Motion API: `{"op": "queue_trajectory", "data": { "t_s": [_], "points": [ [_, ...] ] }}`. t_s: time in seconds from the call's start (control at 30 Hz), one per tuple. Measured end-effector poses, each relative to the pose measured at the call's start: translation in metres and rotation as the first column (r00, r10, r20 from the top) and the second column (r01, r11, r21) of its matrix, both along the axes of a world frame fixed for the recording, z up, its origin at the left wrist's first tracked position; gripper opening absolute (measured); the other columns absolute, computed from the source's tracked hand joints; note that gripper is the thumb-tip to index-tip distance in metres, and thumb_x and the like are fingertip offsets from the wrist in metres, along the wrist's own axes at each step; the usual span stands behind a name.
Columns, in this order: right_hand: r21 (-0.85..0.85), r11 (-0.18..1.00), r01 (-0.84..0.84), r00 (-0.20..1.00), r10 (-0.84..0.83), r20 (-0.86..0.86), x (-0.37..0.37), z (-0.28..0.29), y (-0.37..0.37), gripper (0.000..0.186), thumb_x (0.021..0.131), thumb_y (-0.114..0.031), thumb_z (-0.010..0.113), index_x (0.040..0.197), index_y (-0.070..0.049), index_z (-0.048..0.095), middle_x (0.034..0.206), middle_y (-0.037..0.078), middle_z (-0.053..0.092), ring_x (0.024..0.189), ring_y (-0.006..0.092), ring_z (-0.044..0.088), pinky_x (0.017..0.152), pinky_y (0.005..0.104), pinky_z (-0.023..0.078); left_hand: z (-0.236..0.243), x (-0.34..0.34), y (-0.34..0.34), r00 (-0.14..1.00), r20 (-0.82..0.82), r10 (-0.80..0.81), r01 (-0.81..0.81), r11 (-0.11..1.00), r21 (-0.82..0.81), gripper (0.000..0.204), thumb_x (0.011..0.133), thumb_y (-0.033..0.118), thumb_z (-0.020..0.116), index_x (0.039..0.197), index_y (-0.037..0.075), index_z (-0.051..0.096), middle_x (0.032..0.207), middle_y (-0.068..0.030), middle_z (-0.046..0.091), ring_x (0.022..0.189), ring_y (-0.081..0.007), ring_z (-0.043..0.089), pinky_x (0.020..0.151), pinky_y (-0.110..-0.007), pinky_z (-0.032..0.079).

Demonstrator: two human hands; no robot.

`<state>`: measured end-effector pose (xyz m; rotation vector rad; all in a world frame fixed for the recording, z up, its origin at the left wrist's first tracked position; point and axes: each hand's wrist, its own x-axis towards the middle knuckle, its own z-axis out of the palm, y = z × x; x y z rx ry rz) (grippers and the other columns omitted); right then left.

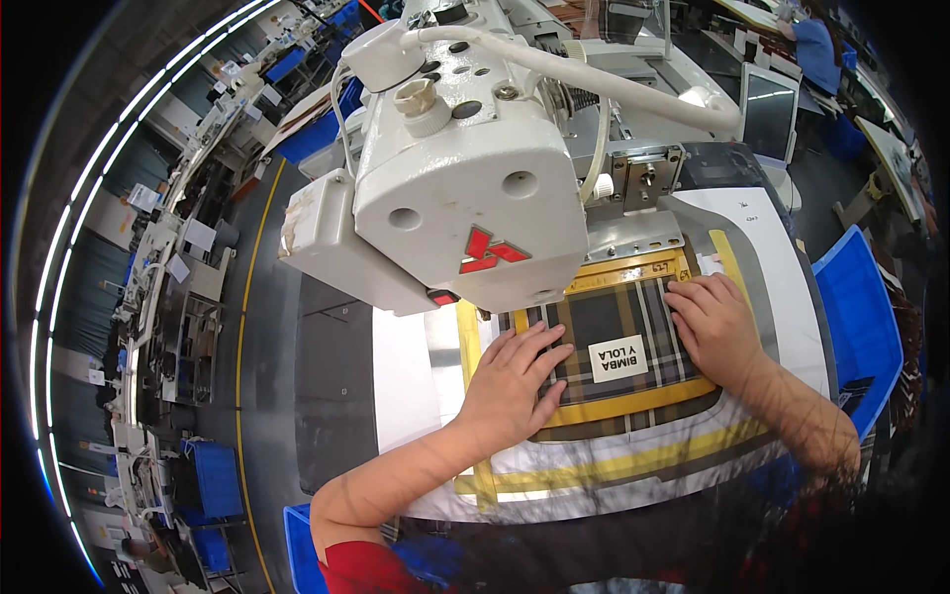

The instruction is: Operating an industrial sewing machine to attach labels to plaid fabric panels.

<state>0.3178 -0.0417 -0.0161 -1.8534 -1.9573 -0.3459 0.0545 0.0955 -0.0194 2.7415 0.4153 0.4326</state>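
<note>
A small white rectangular label (617, 358) with dark print is lying on the plaid fabric (604, 327), between the two hands and touching neither. A red emblem (490, 251) is showing on the white sewing machine head (465, 188), low on its front face. Further back on the right, a screen (770, 112) in a pale frame is standing upright, its display looking grey and dim. Small white paper tags (178, 267) are hanging along the workstations at far left, too small to make out.

Grey floor (267, 327), blue bins (213, 475), rows of workstations (168, 247).
</note>
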Motion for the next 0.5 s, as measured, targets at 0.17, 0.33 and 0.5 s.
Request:
{"op": "queue_trajectory", "data": {
  "t_s": [0.17, 0.33, 0.5],
  "points": [
    [0.004, 1.000, -0.028, 0.999, 0.028, -0.019, 0.003, 0.000, 0.000, 0.023, 0.078, -0.007, 0.065, 0.101, -0.001, 0.065, 0.106, 0.010, 0.064, 0.100, 0.0260, 0.057, 0.093, 0.0399, 0.043, 0.002, 0.001, -0.002, 0.999, -0.036, 0.030, -0.031, 1.000, -0.002, 0.041, 0.083, 0.017, 0.064, 0.122, 0.010, 0.055, 0.134, -0.0092, 0.049, 0.129, -0.0295, 0.043, 0.109, -0.048, 0.031],
    [0.027, 0.997, -0.076, 0.997, 0.076, -0.026, 0.008, -0.004, 0.002, 0.023, 0.078, -0.010, 0.066, 0.100, -0.001, 0.065, 0.106, 0.011, 0.064, 0.099, 0.0258, 0.057, 0.093, 0.0406, 0.043, 0.006, 0.003, -0.003, 0.995, -0.092, 0.043, -0.043, 0.999, 0.004, 0.042, 0.083, 0.018, 0.064, 0.123, 0.010, 0.055, 0.135, -0.0093, 0.049, 0.130, -0.0292, 0.042, 0.111, -0.048, 0.029],
    [0.020, 0.995, -0.094, 0.995, 0.095, -0.032, 0.013, -0.006, 0.003, 0.023, 0.078, -0.011, 0.067, 0.098, -0.001, 0.064, 0.103, 0.010, 0.063, 0.098, 0.0254, 0.057, 0.093, 0.0404, 0.042, 0.010, 0.008, -0.006, 0.992, -0.103, 0.076, -0.073, 0.997, 0.025, 0.042, 0.083, 0.018, 0.064, 0.122, 0.009, 0.056, 0.133, -0.0097, 0.050, 0.129, -0.0296, 0.044, 0.111, -0.048, 0.029]
  ]
}}
